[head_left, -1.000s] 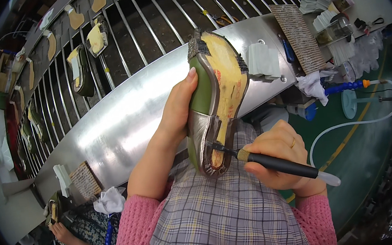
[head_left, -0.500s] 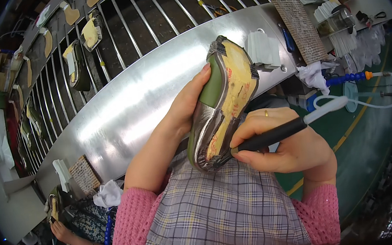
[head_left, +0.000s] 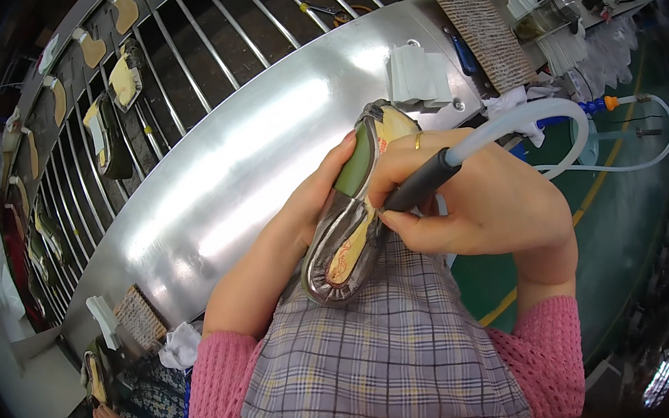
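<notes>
A: What's changed in your head view?

B: Your right hand has moved up from the near end of the upturned shoe to its middle, so your working spot seems to be the right edge there. You pinch the hose-fed applicator; your fingers hide its tip.

A: And your left hand?

B: It grasps the shoe's left side, holding it over your plaid apron at the steel worktop's near edge.
</notes>
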The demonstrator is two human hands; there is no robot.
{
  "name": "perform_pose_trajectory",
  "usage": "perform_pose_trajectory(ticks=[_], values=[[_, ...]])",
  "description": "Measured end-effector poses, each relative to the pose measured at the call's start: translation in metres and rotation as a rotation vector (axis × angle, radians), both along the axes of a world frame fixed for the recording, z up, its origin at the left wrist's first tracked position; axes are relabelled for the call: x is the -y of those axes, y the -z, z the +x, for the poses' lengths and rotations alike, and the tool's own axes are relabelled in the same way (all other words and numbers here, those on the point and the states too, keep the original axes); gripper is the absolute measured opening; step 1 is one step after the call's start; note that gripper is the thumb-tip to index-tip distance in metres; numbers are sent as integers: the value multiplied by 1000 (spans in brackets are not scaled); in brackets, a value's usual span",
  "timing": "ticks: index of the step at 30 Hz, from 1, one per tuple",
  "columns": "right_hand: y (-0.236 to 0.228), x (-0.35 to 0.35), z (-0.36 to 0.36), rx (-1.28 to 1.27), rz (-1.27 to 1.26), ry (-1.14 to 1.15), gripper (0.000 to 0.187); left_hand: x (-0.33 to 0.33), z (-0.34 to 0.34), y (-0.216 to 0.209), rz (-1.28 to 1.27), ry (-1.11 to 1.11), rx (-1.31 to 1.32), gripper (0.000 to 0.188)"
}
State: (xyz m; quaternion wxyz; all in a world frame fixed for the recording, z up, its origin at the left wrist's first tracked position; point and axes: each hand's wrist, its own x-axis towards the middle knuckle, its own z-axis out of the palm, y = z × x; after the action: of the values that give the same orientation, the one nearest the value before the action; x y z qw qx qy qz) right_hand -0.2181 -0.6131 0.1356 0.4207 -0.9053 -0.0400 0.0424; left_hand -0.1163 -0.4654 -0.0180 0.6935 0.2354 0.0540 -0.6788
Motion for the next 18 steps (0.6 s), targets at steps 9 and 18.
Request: perform_pose_trajectory(ticks=[9,18], values=[[12,6,-24,441,-1,321,16,17,-3,-23,99,-71,26,49],[13,26,-48,322,414,523,9,21,9,-21,-11,-42,179,50]])
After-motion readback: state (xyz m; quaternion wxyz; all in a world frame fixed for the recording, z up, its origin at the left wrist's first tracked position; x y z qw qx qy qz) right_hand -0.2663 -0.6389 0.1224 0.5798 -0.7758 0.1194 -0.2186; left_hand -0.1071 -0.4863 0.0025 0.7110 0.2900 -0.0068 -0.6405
